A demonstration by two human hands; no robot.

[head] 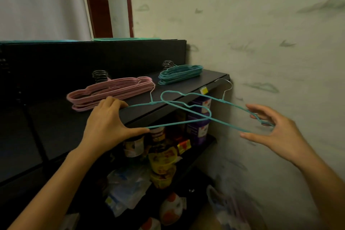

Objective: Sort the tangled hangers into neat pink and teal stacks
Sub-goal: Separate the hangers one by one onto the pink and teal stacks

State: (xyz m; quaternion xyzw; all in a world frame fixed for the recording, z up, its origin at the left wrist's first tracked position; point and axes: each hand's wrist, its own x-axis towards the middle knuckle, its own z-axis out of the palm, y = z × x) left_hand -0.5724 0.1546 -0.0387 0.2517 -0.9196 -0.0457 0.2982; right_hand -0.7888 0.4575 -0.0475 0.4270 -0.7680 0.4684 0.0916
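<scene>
Hanger stack (pixel 112 93) left of second stack (pixel 180 73), both on shelf (pixel 211 78)

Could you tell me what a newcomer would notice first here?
The two crossed teal hangers in mid-frame stand out, the left hand gripping one end and the right hand the other. Behind them on the black shelf lie a pink stack and, farther right, a teal stack.

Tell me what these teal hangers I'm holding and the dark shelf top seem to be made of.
The teal hangers look like thin wire, seemingly metal under a matte teal plastic or rubbery coating; their hooks are bare, shiny silver. The shelf top is dark, flat and matte, possibly painted metal or laminate; the look leaves it open.
</scene>
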